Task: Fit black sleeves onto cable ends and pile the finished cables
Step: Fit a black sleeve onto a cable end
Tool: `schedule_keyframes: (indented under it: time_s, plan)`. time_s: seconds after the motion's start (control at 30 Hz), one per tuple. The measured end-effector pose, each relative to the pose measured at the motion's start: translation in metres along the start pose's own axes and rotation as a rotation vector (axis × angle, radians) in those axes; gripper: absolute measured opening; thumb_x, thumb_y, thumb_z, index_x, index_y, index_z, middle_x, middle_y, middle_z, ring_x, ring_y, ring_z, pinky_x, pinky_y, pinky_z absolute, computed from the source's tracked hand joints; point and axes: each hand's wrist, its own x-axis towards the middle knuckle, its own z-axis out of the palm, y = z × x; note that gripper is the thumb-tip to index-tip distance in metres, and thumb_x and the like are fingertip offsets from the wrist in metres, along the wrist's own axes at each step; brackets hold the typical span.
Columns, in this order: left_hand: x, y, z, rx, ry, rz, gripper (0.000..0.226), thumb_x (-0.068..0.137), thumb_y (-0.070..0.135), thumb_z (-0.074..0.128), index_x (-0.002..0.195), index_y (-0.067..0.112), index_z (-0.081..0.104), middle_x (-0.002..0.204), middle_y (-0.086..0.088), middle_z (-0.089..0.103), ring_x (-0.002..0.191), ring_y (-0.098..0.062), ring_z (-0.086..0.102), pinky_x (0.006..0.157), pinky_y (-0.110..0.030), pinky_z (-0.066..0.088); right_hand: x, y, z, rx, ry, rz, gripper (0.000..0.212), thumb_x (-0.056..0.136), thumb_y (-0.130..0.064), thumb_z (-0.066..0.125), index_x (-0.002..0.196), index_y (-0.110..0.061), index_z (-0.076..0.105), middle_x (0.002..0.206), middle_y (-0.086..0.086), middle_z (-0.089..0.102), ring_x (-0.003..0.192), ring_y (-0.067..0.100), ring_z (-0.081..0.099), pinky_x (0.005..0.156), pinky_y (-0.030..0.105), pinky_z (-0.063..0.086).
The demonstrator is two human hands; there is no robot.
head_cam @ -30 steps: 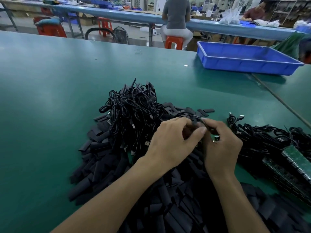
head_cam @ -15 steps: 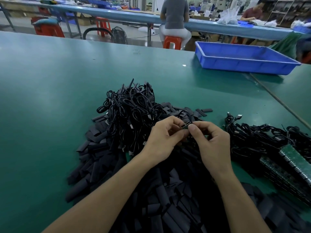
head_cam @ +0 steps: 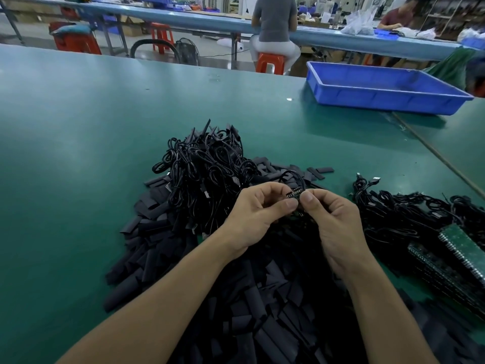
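Pinching one unsleeved cable end [head_cam: 294,194] with left hand [head_cam: 256,215] and right hand [head_cam: 334,223]; cable pile [head_cam: 203,166] behind looks done, many loose sleeves [head_cam: 244,306] left

The left hand [head_cam: 257,219] and the right hand [head_cam: 334,224] are bare. The left forearm [head_cam: 168,300] and the right forearm [head_cam: 380,311] are bare too, uncovered along all their visible length down to the lower edge of the head view. The thumbnails [head_cam: 308,197] are cut short and rounded. Fine creases cross the knuckles, and faint tendon ridges line the back of the right hand.
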Motion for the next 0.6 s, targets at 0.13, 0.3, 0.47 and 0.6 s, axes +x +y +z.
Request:
schedule_keyframes:
  time_s: [0.13,0.3,0.47,0.6]
  plan:
    - [-0.0001,-0.0004,0.0005,-0.014,-0.019,-0.001,0.014,0.090,0.001,0.068,0.088,0.014,0.065,0.069,0.008,0.062,0.065,-0.001,0.059,0.063,-0.011,0.046,0.0015,-0.0013,-0.0022,0.001,-0.006,0.035,0.017,0.076,-0.033,0.072,0.079,-0.017,0.078,0.083,0.008,0.076,0.078,0.016,0.070,0.072,0.026,0.057]
    - [0.0000,-0.0003,-0.0002,-0.019,-0.025,-0.004,0.015,0.091,-0.001,0.067,0.088,0.013,0.065,0.067,0.011,0.064,0.064,0.000,0.060,0.063,-0.011,0.047,0.0026,-0.0014,-0.0066,-0.028,-0.025,0.059,0.029,0.071,-0.046,0.075,0.084,-0.020,0.079,0.088,0.012,0.076,0.083,0.021,0.070,0.079,0.033,0.058]
    - [-0.0019,-0.0020,0.0012,0.060,-0.048,0.027,0.016,0.089,-0.002,0.069,0.088,0.014,0.065,0.070,0.013,0.065,0.067,-0.002,0.058,0.067,-0.015,0.049,0.0040,-0.0019,-0.0062,-0.005,-0.035,0.073,0.038,0.070,-0.053,0.079,0.085,-0.018,0.079,0.085,0.011,0.075,0.080,0.021,0.068,0.078,0.036,0.058]
    - [0.0002,-0.0010,0.0025,0.066,0.045,0.079,0.011,0.097,0.004,0.060,0.091,0.013,0.059,0.085,0.006,0.071,0.084,-0.007,0.066,0.079,-0.027,0.056,0.0070,0.0050,-0.0047,-0.138,0.236,-0.032,0.013,0.088,-0.030,0.073,0.076,-0.027,0.077,0.075,-0.009,0.073,0.073,0.001,0.065,0.069,0.016,0.051]
